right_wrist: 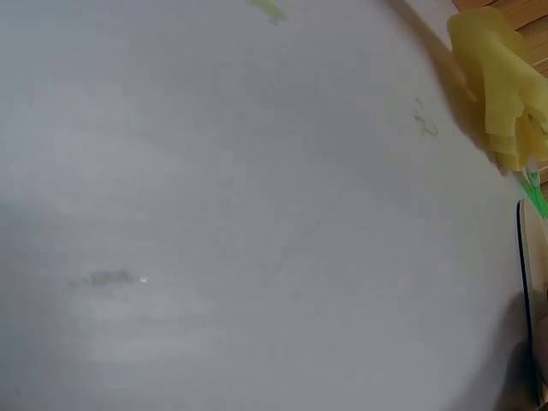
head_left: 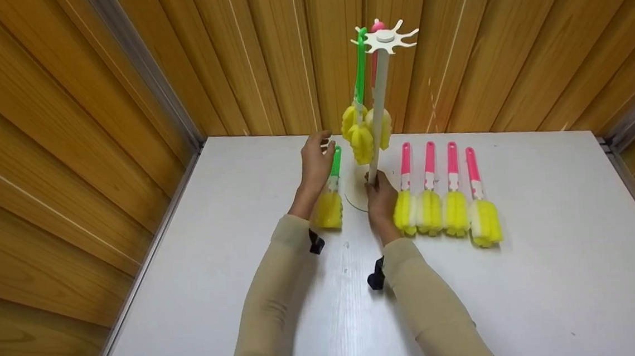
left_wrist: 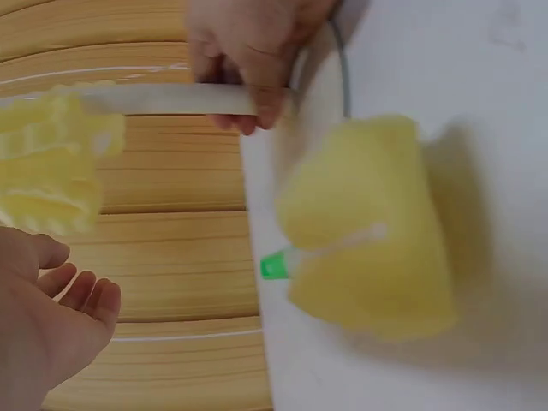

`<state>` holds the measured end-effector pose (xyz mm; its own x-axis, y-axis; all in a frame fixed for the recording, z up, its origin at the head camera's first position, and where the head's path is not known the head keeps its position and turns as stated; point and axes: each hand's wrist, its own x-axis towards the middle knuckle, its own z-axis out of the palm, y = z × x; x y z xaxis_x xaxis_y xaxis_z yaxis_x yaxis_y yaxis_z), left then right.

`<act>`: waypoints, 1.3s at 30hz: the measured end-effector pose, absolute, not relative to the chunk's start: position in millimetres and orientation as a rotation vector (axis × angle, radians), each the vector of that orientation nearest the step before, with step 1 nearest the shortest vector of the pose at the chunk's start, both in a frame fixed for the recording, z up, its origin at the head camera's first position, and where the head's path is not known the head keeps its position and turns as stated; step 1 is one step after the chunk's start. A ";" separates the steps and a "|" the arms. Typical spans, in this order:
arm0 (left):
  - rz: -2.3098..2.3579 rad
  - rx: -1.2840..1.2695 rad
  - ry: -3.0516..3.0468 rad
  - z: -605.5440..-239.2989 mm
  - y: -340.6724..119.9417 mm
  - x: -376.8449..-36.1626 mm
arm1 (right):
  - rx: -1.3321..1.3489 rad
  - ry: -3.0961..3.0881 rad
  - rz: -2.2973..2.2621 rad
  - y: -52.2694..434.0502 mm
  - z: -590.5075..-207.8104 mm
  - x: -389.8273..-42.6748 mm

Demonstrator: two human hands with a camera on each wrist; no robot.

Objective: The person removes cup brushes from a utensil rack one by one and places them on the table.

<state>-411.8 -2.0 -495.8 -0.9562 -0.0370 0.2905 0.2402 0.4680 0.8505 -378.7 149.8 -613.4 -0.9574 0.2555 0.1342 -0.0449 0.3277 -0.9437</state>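
A white rack's pole [head_left: 378, 107] rises from a round base [head_left: 355, 195], with a star-shaped hook top [head_left: 386, 39]. From the top hang a green-handled sponge brush [head_left: 359, 80] and a pink-handled one [head_left: 377, 27], their yellow sponges [head_left: 362, 136] bunched by the pole. My right hand [head_left: 380, 196] grips the pole low down, which the left wrist view confirms [left_wrist: 244, 81]. My left hand [head_left: 316, 158] hovers with fingers relaxed [left_wrist: 51, 325], holding nothing, just over another green-handled sponge brush [head_left: 330, 199] lying on the table [left_wrist: 368, 231].
Several pink-handled sponge brushes [head_left: 441, 191] lie side by side right of the rack on the white table [head_left: 553, 273]. Wooden panel walls [head_left: 68, 134] close in the table at the back and both sides. The right wrist view shows bare tabletop [right_wrist: 214, 214] and the lying sponge [right_wrist: 497, 86].
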 end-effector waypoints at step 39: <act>-1.597 -0.365 -2.186 -394.3 55.1 -384.5 | -0.159 -2.327 1.633 151.5 -616.7 -381.7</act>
<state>-384.5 55.1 -394.3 -0.8830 -0.0277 0.4686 0.4380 0.3106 0.8436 -381.7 151.5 -616.7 -0.9507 0.2560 0.1747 -0.0773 0.3501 -0.9335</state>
